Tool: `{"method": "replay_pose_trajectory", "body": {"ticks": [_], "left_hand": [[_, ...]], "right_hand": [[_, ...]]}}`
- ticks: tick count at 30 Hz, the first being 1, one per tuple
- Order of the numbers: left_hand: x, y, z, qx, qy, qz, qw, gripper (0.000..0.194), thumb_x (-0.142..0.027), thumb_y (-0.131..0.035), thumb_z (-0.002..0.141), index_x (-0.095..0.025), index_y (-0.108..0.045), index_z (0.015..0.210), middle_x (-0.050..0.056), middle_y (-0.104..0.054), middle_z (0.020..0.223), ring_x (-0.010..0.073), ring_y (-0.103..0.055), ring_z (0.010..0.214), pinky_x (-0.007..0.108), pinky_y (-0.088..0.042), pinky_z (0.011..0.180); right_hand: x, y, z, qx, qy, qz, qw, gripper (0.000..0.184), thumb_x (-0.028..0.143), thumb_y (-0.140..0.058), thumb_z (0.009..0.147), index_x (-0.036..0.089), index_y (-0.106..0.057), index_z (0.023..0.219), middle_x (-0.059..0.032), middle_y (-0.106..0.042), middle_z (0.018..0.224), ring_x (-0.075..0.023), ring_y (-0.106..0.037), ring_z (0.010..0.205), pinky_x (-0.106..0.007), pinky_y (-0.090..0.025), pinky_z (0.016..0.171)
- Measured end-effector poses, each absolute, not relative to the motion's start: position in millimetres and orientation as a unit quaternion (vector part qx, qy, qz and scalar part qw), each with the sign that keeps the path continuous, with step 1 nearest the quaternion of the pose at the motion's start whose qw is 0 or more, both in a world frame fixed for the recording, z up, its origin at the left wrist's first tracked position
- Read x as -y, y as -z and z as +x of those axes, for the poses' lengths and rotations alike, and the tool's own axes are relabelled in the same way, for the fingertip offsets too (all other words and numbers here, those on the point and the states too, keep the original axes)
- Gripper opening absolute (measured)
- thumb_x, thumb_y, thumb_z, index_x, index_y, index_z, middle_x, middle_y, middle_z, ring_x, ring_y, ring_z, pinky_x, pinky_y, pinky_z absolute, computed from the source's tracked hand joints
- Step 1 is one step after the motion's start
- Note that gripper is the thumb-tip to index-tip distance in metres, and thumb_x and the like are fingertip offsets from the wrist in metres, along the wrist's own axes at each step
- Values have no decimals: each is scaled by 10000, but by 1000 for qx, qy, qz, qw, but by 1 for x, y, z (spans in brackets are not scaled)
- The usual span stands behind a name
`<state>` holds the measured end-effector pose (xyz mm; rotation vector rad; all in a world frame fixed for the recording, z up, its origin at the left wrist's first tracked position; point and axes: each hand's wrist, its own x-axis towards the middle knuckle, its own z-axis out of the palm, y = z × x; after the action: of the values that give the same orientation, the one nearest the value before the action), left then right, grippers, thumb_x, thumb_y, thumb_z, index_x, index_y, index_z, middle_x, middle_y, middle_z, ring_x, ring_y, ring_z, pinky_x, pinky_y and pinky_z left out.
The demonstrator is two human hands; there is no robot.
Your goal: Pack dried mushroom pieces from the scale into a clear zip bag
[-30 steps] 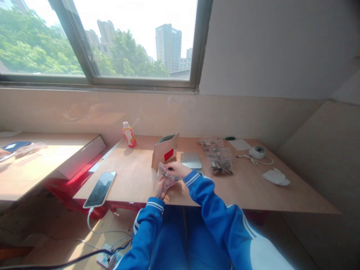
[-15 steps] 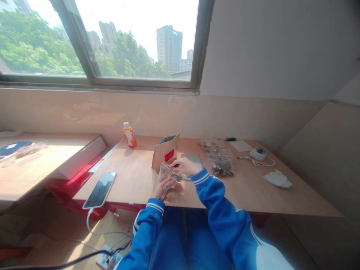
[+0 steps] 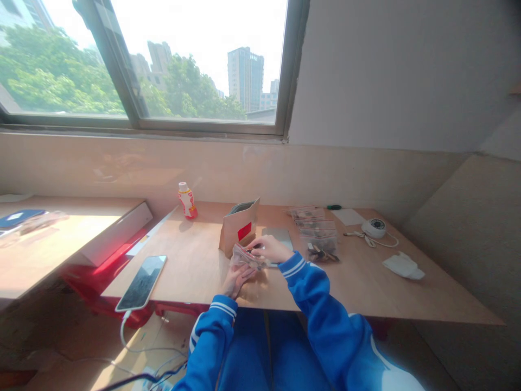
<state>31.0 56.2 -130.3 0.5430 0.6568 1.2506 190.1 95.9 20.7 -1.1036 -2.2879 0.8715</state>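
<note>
Your left hand (image 3: 236, 281) cups the clear plastic bag (image 3: 246, 257) of small dark parts from below, and your right hand (image 3: 270, 248) pinches its far edge with the fingers closed. The bag is held just above the wooden counter (image 3: 195, 277), directly in front of the upright kraft paper pouch (image 3: 237, 228). The flat silver slab (image 3: 280, 238) lies just beyond your right hand, and the row of filled plastic bags (image 3: 317, 235) lies to its right.

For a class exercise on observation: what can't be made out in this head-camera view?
What the clear plastic bag holds: the right hand's fingers and left hand cover it, head view.
Inside the kraft paper pouch: its front wall hides it, head view.
Pieces in the small bags: too small, head view.
</note>
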Motion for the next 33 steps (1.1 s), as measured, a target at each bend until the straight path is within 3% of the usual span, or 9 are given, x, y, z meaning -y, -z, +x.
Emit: {"method": "replay_pose_trajectory", "body": {"ticks": [6, 11, 15, 21, 27, 33], "left_hand": [[-60, 135, 29, -326, -587, 209, 711, 358, -244, -717, 737, -208, -574, 1063, 81, -692, 1054, 217, -685, 931, 418, -484, 971], [-64, 137, 27, -338, -580, 196, 715, 310, -293, -720, 741, -205, -579, 1003, 82, -674, 1098, 211, -688, 921, 410, -500, 952], [-62, 133, 28, -337, -573, 212, 716, 322, -311, -716, 744, -199, -594, 1020, 86, -669, 1126, 216, -682, 947, 404, -487, 969], [-58, 125, 28, -335, -563, 222, 722, 367, -335, -706, 749, -205, -598, 1075, 88, -687, 1087, 225, -678, 957, 414, -461, 995], [-56, 120, 29, -342, -570, 222, 713, 298, -291, -659, 792, -182, -599, 1062, 108, -693, 1056, 212, -684, 928, 422, -458, 995], [-56, 119, 31, -346, -583, 196, 708, 223, -234, -692, 762, -167, -602, 955, 97, -706, 1022, 220, -692, 906, 405, -509, 938]], "right_hand": [[-97, -25, 193, 782, -411, -383, 269, 202, 178, -655, 709, 164, -757, 883, -61, -737, 813, -172, -662, 710, -260, -519, 629], [-105, -41, 214, 673, -562, -365, 313, 374, 370, -739, 691, 122, -725, 971, -87, -727, 862, -163, -653, 708, -286, -531, 641], [-115, -61, 214, 631, -596, -348, 354, 429, 391, -759, 680, 112, -702, 1001, -96, -723, 889, -162, -657, 752, -312, -538, 716], [-142, -91, 184, 698, -428, -312, 482, 244, 283, -651, 786, 173, -677, 1002, -58, -701, 983, -150, -645, 862, -296, -520, 796], [-175, -69, 160, 819, -210, -305, 439, 182, 93, -516, 822, 167, -671, 885, -53, -610, 952, -151, -585, 926, -313, -482, 870], [-177, -41, 166, 850, -128, -264, 438, 227, 84, -457, 850, 170, -659, 903, -79, -545, 1009, -164, -568, 942, -324, -478, 873]]}}
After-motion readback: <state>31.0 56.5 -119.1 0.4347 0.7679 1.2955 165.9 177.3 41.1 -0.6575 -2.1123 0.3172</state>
